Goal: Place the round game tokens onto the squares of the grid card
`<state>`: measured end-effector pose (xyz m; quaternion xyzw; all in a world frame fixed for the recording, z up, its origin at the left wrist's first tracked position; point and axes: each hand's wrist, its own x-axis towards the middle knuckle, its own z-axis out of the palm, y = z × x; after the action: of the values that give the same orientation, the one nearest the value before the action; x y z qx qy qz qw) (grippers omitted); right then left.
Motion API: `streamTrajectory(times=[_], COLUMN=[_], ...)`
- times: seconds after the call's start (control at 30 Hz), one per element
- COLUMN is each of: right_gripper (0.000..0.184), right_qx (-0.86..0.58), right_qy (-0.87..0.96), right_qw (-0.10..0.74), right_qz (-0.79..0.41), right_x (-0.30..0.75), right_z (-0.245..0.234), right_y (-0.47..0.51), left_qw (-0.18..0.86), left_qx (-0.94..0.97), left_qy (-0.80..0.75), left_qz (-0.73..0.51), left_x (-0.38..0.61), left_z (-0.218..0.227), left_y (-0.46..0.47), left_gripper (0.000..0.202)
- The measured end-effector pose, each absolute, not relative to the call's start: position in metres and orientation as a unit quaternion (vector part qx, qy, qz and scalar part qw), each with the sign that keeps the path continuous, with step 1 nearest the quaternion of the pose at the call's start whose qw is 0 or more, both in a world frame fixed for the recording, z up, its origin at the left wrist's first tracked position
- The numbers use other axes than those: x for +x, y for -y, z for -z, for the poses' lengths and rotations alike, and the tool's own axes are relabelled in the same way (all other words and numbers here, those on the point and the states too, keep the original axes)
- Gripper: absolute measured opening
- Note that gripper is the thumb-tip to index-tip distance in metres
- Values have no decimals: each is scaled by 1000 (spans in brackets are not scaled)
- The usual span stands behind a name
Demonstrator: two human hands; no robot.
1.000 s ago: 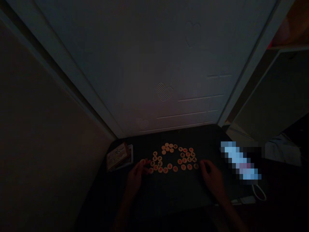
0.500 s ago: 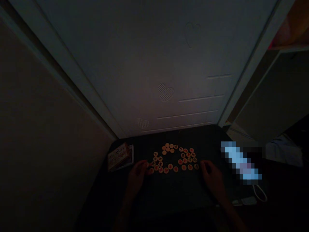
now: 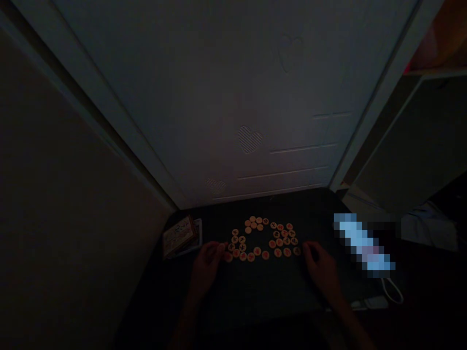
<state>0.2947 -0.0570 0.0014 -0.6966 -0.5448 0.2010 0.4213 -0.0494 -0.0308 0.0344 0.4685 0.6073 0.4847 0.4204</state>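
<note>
Round wooden Chinese chess pieces (image 3: 253, 225) lie on the dark tabletop in a loose ring, some marked red and some black, several at the top looking blank. My left hand (image 3: 208, 257) rests at the ring's left end, its fingers drawn together; whether a piece is between them is too dark to see. Just by its fingertips lies a red-marked piece (image 3: 228, 256). On the other side, my right hand (image 3: 321, 261) is curled closed, close to a black-marked piece (image 3: 296, 251). The inside of that hand is hidden.
A patterned box (image 3: 178, 236) leans in a pale tray (image 3: 200, 232) at the table's left. To the right is a bright blurred-out object (image 3: 365, 247) with a white cord loop (image 3: 394, 292). Behind the table stands a panel with embossed hearts (image 3: 250, 139).
My left hand's fingers have pulled together and back slightly from the pieces at the left end, uncovering the red-marked one. My right hand stays put, and the scene is a little darker.
</note>
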Motion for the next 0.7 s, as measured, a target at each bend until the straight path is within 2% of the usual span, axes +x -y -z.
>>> streamTrajectory(times=[0.3,0.57,0.7], right_gripper=[39,42,44], right_qx=[-696,-695,-692], right_qy=[544,543,547], right_qw=[425,423,426], right_qz=[-199,-207,-202], right_x=[295,295,295], right_z=[-2,-1,-1], right_y=[56,57,57], left_qw=[420,412,410], left_qx=[452,467,465], left_qy=[-586,-603,-618], left_qz=[-525,-499,-483], left_x=[-56,-57,-54], left_z=[-15,-17,-20], left_y=[25,26,27], left_gripper=[58,64,59])
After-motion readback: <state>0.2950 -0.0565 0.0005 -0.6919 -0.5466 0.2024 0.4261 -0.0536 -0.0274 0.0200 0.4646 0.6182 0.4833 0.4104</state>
